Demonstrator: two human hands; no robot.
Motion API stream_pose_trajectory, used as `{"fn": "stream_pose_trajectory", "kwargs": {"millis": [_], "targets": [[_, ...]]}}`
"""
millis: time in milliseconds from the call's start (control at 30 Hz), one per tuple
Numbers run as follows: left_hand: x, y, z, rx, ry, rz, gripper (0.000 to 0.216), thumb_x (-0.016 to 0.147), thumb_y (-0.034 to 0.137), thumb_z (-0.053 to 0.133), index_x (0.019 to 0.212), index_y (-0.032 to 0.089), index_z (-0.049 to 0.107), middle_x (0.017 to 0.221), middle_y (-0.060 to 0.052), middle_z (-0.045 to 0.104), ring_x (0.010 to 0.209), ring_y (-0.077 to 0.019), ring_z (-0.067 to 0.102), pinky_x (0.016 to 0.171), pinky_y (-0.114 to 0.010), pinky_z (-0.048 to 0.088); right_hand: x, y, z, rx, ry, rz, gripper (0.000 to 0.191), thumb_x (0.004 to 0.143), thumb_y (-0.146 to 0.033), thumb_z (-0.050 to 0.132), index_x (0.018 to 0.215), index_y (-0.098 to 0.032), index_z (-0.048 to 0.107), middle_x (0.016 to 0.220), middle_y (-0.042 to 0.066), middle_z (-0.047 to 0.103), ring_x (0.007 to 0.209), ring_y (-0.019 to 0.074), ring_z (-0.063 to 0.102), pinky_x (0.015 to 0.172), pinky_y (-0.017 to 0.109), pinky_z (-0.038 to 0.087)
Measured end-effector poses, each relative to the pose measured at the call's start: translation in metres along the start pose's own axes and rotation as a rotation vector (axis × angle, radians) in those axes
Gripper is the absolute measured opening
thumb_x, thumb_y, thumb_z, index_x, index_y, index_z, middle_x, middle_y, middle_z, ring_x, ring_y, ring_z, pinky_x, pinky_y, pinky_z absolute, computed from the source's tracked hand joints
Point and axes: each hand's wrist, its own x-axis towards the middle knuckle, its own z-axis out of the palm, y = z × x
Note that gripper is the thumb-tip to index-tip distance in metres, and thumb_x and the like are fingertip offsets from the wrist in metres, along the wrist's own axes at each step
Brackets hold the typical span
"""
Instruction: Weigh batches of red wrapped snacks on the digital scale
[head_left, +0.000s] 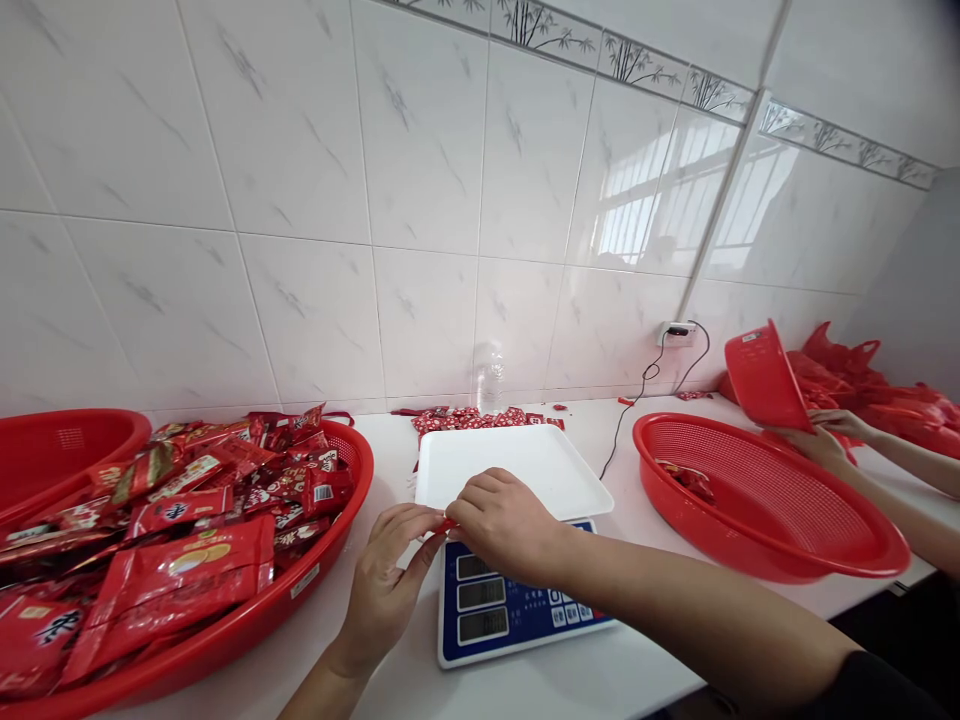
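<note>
My left hand (390, 575) and my right hand (510, 520) meet above the near edge of a digital weighing scale (517, 640). Both have their fingers pinched together on a small red item (448, 525), mostly covered by the fingers, so I cannot tell its kind. My right forearm crosses over part of the scale's blue keypad. Behind the hands lies the scale's white pan (517, 465). To the left of my left hand, a red plastic basket (352, 510) is heaped with red snack packets (202, 555).
A red basket (765, 560) with a few packets stands right. A co-worker's hands (817, 440) tip a smaller red basket (765, 380). Small red packets (465, 420) and a clear bottle (490, 378) sit by the wall. A black cable (628, 430) runs to a socket.
</note>
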Motion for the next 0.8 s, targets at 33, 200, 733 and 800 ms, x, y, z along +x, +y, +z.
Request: {"fn": "stream_pose_trajectory", "kwargs": {"millis": [33, 200, 733, 800], "targets": [[0.0, 0.0, 0.0, 0.002, 0.004, 0.01, 0.016, 0.084, 0.026, 0.062, 0.098, 0.028, 0.068, 0.097, -0.003, 0.068, 0.096, -0.0195, 0.061, 0.086, -0.034, 0.051, 0.0, 0.0, 0.0, -0.007, -0.001, -0.007, 0.015, 0.095, -0.023, 0.046, 0.085, -0.017, 0.054, 0.078, 0.003, 0.063, 0.076, 0.0165, 0.054, 0.073, 0.032, 0.037], [0.0, 0.001, 0.0, 0.005, 0.008, -0.006, 0.016, 0.083, 0.027, 0.063, 0.098, 0.028, 0.068, 0.096, -0.002, 0.068, 0.094, -0.0197, 0.061, 0.084, -0.033, 0.051, -0.001, 0.001, 0.0, -0.025, 0.001, -0.026, 0.015, 0.095, -0.02, 0.045, 0.083, -0.018, 0.052, 0.076, 0.002, 0.06, 0.073, 0.0158, 0.051, 0.072, 0.032, 0.035], [0.0, -0.004, -0.001, 0.012, -0.014, 0.051, 0.008, 0.083, 0.023, 0.064, 0.09, 0.025, 0.067, 0.09, -0.001, 0.067, 0.092, -0.0168, 0.06, 0.083, -0.028, 0.05, 0.003, -0.001, 0.009, -0.028, -0.037, -0.025, 0.02, 0.095, -0.032, 0.049, 0.084, -0.017, 0.055, 0.081, 0.004, 0.063, 0.079, 0.0175, 0.053, 0.073, 0.033, 0.034], [0.0, -0.005, -0.001, 0.003, -0.014, 0.06, 0.007, 0.083, 0.022, 0.064, 0.089, 0.025, 0.067, 0.089, -0.001, 0.067, 0.091, -0.0164, 0.06, 0.082, -0.028, 0.051, 0.003, -0.002, 0.01, -0.037, -0.037, -0.038, 0.019, 0.095, -0.029, 0.048, 0.082, -0.017, 0.054, 0.08, 0.004, 0.062, 0.078, 0.0174, 0.053, 0.072, 0.033, 0.034]]}}
